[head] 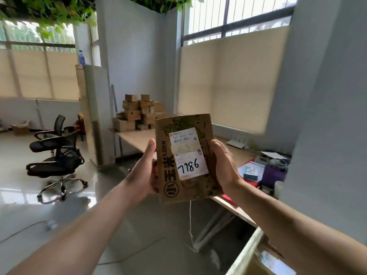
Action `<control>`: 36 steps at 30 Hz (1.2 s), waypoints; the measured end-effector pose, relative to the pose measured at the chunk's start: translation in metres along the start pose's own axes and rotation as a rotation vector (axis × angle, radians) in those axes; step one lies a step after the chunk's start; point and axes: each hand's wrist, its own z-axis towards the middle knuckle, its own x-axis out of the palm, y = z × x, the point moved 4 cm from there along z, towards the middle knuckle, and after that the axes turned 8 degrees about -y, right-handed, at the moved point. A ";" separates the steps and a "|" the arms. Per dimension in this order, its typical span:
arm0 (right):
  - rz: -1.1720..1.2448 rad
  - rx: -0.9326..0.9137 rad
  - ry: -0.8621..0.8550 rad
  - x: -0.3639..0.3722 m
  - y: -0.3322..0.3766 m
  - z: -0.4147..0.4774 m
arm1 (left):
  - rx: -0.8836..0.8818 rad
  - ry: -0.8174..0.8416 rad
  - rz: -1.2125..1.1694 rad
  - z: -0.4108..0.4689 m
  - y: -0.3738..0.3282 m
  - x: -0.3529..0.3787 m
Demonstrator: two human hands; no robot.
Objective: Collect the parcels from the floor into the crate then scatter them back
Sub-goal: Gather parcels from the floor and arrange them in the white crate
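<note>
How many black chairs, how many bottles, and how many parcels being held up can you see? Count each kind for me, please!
parcel held up: 1
black chairs: 2
bottle: 1
Total: 4

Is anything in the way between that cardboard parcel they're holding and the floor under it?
Nothing visible does. The left hand and right hand grip the parcel by its sides, in the air. Below it lies open floor; the desk edge runs just to its right.
</note>
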 end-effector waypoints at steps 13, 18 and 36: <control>-0.196 -0.006 -0.326 -0.163 -0.006 -0.060 | -0.048 0.388 0.079 0.011 0.057 0.143; -0.247 -0.001 -0.416 -0.217 -0.010 -0.071 | -0.099 0.484 0.088 0.019 0.077 0.199; -0.232 0.194 -0.573 -0.384 -0.104 -0.047 | -0.316 0.547 0.226 0.060 0.163 0.351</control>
